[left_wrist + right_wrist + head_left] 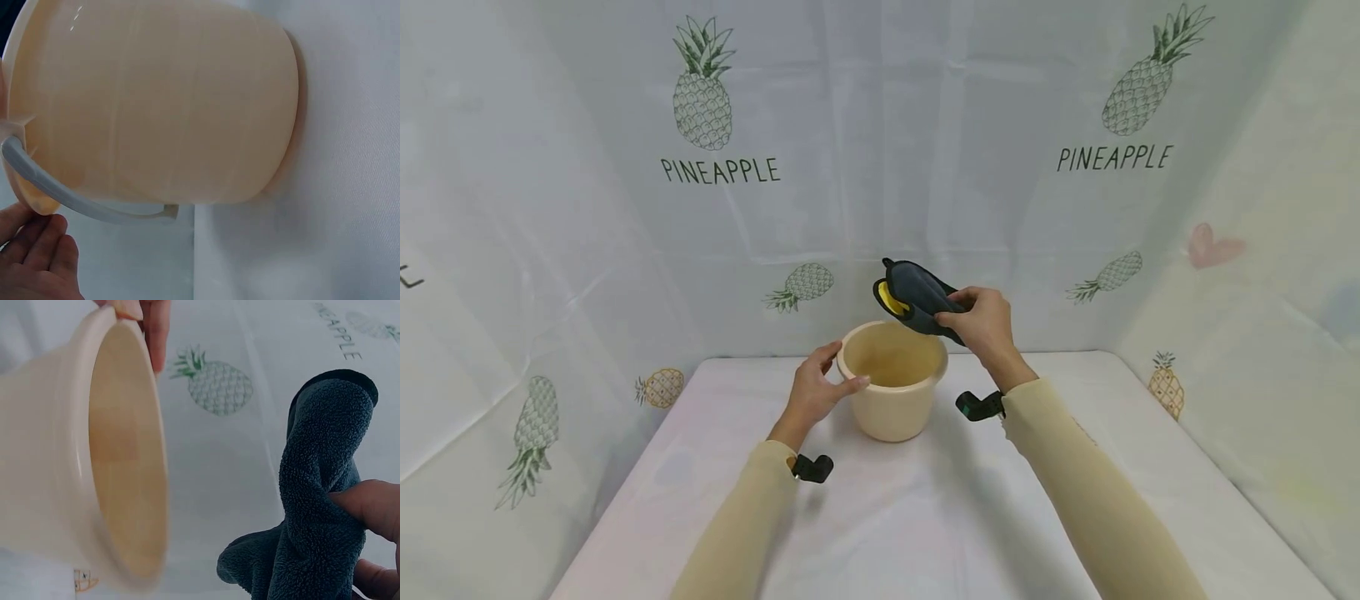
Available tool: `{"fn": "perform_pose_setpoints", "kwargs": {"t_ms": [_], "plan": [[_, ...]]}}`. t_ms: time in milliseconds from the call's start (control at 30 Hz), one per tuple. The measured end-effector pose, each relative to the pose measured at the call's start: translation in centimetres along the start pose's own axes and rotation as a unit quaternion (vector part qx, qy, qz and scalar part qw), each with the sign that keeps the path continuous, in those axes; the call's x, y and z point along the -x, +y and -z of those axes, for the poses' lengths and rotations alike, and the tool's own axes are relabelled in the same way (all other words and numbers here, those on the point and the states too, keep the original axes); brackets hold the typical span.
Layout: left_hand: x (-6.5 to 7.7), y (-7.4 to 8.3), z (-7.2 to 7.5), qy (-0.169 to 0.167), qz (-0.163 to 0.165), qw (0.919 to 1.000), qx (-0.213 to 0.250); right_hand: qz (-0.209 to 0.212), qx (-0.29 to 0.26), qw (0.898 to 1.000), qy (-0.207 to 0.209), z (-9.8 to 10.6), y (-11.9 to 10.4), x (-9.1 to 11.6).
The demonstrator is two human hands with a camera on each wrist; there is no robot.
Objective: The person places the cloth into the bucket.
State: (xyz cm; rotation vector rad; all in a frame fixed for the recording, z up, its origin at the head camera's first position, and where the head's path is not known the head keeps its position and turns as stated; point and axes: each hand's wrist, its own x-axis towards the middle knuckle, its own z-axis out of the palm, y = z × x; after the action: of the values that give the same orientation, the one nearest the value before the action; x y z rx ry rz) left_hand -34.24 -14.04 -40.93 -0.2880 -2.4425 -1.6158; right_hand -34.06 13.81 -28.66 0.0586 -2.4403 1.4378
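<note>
A cream plastic bucket (pixel 891 412) stands upright on the white-covered table. My left hand (pixel 815 390) holds its rim from the left, thumb on the near side and fingers at the outer edge. In the left wrist view those fingers meet the rim near the bucket's grey handle (pixel 69 197). Above and right of the opening, my right hand (pixel 983 323) pinches a dark blue-grey cleaning cloth (pixel 917 287) with black edging and a yellow inner side. The cloth (pixel 319 481) hangs folded and bunched in the right wrist view, apart from the bucket's mouth.
White fabric printed with pineapples (pixel 702 108) hangs behind the table and on both sides. The table's white cover (pixel 880 517) spreads around the bucket. A small black camera is strapped to each wrist.
</note>
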Motion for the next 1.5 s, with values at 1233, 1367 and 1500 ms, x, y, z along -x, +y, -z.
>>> {"fn": "perform_pose_setpoints", "kwargs": {"t_ms": [1233, 1367, 1500], "plan": [[0.3, 0.2, 0.1, 0.008, -0.005, 0.9999, 0.008, 0.064, -0.015, 0.998, -0.002, -3.1, -0.3, -0.4], [0.2, 0.1, 0.1, 0.006, -0.008, 0.9999, 0.013, 0.061, -0.017, 0.998, -0.006, -2.9, 0.0, -0.4], [0.2, -0.1, 0.0, 0.005, -0.005, 0.9999, 0.013, 0.054, -0.018, 0.998, -0.011, -2.8, 0.3, -0.4]]}}
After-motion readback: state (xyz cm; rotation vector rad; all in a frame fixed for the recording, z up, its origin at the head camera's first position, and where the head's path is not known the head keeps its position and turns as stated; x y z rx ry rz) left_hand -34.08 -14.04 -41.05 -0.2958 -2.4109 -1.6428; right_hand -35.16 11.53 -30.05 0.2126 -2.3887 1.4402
